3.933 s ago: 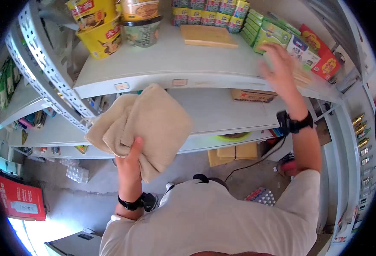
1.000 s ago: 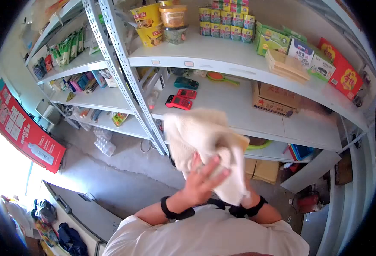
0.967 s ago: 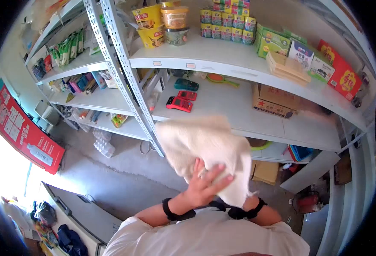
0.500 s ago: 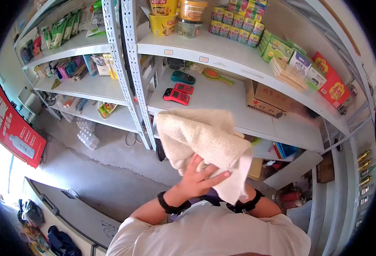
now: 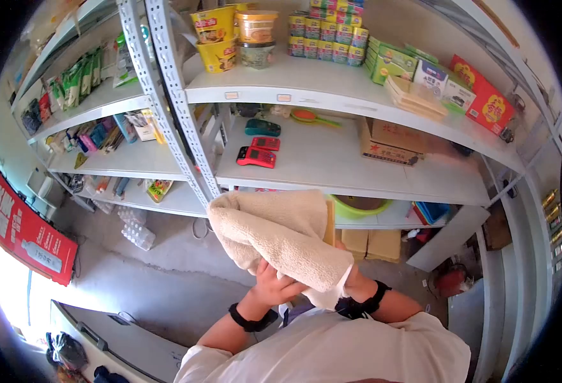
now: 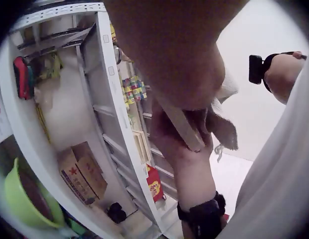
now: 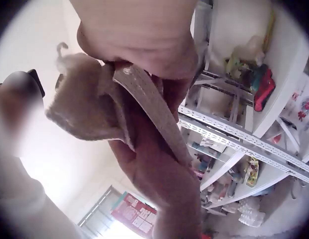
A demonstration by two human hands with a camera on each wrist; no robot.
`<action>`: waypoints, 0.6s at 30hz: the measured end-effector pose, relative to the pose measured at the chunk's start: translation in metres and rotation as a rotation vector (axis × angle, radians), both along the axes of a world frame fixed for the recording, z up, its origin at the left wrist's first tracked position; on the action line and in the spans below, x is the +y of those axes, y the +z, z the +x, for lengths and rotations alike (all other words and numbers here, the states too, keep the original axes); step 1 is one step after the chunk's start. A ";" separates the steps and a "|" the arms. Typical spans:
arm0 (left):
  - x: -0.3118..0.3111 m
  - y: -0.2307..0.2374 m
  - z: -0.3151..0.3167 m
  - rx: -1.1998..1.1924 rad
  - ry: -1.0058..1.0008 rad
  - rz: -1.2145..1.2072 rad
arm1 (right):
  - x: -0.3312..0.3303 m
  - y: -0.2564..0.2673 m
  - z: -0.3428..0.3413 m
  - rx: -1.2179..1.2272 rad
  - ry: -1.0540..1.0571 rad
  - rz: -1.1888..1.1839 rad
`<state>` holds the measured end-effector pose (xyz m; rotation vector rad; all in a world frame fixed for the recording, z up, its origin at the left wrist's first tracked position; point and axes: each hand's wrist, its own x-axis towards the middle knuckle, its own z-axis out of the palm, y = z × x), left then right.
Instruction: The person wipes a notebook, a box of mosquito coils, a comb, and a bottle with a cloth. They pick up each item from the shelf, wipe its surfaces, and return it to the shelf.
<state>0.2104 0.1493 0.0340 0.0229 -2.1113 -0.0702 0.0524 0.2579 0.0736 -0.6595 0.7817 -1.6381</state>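
Observation:
A thick beige towel (image 5: 281, 239), loosely folded, is held in front of the body. My left hand (image 5: 274, 285) grips its lower left part, fingers tucked against the cloth. Past the towel's right side shows the edge of a flat yellow slab (image 5: 330, 220). My right hand (image 5: 355, 281) is mostly behind the towel and grips the slab. From the left wrist, the slab's pale edge (image 6: 182, 124) runs between both hands. In the right wrist view the slab (image 7: 152, 107) passes under my right hand (image 7: 139, 40), with towel cloth (image 7: 89, 104) beside it.
On the upper shelf (image 5: 281, 96) stand instant noodle tubs (image 5: 216, 41), stacked cans (image 5: 327, 39), a pale flat stack (image 5: 415, 99) and a red box (image 5: 485, 96). Below are red handheld devices (image 5: 256, 157), a carton (image 5: 392, 143) and a green basin (image 5: 360, 207). A metal upright (image 5: 177, 96) divides the shelves.
Earlier my left hand alone held the towel while my right reached over the shelf; now both hold the bundle. The yellow stack before the cans has gone. Lately the left fingers drew in.

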 end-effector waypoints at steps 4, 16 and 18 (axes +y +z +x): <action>-0.004 -0.004 -0.024 0.007 -0.126 0.150 | 0.012 0.012 -0.015 -0.047 -0.223 -0.152; 0.044 0.016 -0.118 0.304 -0.755 1.853 | 0.037 0.045 -0.106 0.434 -0.530 -0.229; 0.056 0.022 -0.141 0.221 -0.747 1.750 | 0.048 0.051 -0.124 0.323 -0.644 -0.241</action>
